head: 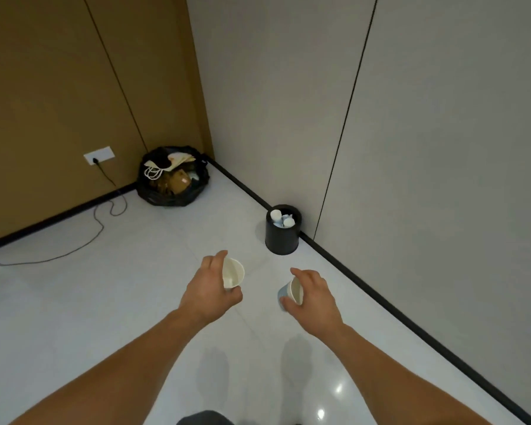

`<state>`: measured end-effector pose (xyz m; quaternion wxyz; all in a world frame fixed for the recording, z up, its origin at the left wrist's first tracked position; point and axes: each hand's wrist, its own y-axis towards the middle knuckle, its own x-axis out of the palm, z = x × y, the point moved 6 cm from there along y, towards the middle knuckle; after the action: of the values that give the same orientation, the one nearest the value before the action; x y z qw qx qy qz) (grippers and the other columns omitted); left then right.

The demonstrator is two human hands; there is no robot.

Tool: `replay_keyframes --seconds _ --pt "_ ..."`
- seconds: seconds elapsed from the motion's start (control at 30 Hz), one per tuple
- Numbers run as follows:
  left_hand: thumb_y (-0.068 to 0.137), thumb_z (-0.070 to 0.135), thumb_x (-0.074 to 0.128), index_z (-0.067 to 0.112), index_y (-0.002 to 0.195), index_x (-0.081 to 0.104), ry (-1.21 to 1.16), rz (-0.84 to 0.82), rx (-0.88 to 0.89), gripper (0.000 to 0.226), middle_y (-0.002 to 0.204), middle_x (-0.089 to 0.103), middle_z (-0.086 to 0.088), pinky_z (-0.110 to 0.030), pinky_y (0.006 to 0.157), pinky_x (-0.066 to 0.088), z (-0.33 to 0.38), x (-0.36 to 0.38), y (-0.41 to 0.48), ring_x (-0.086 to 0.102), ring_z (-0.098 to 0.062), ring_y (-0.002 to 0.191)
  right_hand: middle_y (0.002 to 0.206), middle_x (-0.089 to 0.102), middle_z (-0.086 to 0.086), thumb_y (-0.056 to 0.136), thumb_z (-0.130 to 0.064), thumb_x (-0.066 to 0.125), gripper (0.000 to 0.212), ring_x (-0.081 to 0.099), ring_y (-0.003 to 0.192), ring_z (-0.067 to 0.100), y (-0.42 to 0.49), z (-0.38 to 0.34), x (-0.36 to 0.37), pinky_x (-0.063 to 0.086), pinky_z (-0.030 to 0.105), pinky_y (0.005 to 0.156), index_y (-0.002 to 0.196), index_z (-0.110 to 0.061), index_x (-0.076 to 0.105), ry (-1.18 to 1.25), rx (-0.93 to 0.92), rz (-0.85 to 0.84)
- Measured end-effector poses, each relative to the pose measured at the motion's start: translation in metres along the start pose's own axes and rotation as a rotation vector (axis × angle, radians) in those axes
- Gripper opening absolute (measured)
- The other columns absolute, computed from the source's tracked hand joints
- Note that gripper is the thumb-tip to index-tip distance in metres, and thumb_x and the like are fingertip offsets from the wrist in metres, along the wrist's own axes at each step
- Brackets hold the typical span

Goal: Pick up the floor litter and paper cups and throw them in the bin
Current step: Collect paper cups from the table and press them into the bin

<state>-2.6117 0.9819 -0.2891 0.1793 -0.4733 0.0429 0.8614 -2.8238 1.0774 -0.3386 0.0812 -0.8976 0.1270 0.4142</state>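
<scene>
Left cup (233,273), right cup (292,292) tilted, mouths camera-ward; left hand (209,291), right hand (317,297) clasp them.

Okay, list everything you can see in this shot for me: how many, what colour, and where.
white cup: one, white, held above the floor
blue cup: one, blue outside and white inside, held above the floor
bin: one, black, on the floor against the grey wall
cups in the bin: at least two, white, sticking up inside
rubbish bag: one, black, full, in the corner
wall socket: one, white, low on the brown wall
cable: one, dark, from the socket across the floor
left hand: grips the white cup
right hand: grips the blue cup
</scene>
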Motion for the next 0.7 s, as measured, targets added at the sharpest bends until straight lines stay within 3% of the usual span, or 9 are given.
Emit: replay_keyframes --seconds 0.33,0.7 --pt "0.079 0.034 0.071 0.024 0.144 0.03 -0.083 -0.015 -0.011 0.078 0.14 0.032 0.001 -0.034 0.096 0.048 -0.021 0.004 0.188 0.049 -0.023 0.116 0.14 0.038 -0.008 0.086 -0.045 0.063 0.066 0.037 0.125 0.013 0.177 0.011 0.024 0.037 0.023 0.099 0.145 -0.03 0.036 -0.065 0.018 -0.04" --pt "0.074 0.037 0.073 0.026 0.141 0.029 -0.092 -0.174 0.119 0.081 0.138 0.032 0.003 -0.033 0.09 0.049 -0.026 0.029 0.406 0.047 -0.021 0.115 0.138 0.041 -0.007 0.083 -0.053 0.067 0.069 0.046 0.119 0.014 0.346 0.036 0.035 0.048 0.025 0.094 0.141 -0.032 0.036 -0.085 0.24 0.023"
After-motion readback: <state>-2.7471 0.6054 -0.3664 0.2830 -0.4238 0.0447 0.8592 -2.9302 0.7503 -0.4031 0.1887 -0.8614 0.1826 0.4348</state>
